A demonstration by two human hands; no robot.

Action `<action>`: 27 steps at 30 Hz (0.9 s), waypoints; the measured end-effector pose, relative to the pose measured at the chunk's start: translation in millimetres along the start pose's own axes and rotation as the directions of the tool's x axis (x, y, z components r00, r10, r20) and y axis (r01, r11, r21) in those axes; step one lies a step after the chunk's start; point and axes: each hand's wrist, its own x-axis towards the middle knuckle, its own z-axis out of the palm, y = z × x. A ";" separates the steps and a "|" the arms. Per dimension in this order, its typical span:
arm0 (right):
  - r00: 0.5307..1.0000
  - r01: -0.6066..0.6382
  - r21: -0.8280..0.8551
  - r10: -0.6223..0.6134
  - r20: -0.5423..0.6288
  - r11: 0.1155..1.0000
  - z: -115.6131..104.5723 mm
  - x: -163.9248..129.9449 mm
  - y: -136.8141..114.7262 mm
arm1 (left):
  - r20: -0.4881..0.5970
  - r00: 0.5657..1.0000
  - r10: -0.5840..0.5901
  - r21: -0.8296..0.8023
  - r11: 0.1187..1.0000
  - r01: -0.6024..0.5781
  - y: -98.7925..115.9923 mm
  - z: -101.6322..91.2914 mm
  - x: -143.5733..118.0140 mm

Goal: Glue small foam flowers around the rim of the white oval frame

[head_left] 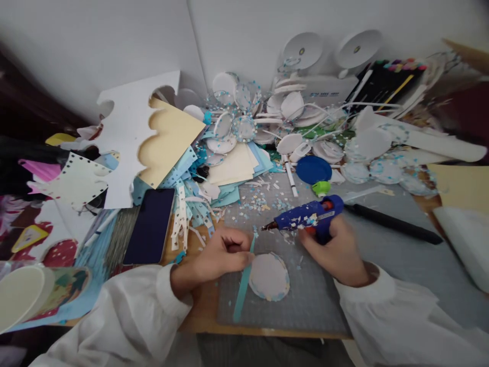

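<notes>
Between the thumb and fingers of my left hand (225, 251) is a narrow teal paper strip (241, 290), slanting down toward me over the mat. My right hand (338, 255) is wrapped round the handle of a blue glue gun (301, 216), which is speckled with paper bits. Its nozzle points left, close to the strip's upper end. Just right of the strip, a white disc (269, 277) with small coloured pieces around its rim lies flat on the grey cutting mat (317, 300).
A dark phone (150, 227) lies to the left, beside cut paper strips. Behind are piled white discs (292, 104), a blue lid (314, 169) and a white pen (290, 176). A black pen-like tool (395, 224) rests right. A pale cup (25, 295) is at the near left.
</notes>
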 end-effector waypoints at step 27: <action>0.998 -0.009 0.016 0.008 0.059 1.000 -2.4 -2.6 0.5 | -0.001 0.997 -0.078 -0.005 0.997 0.078 2.7 1.3 -1.4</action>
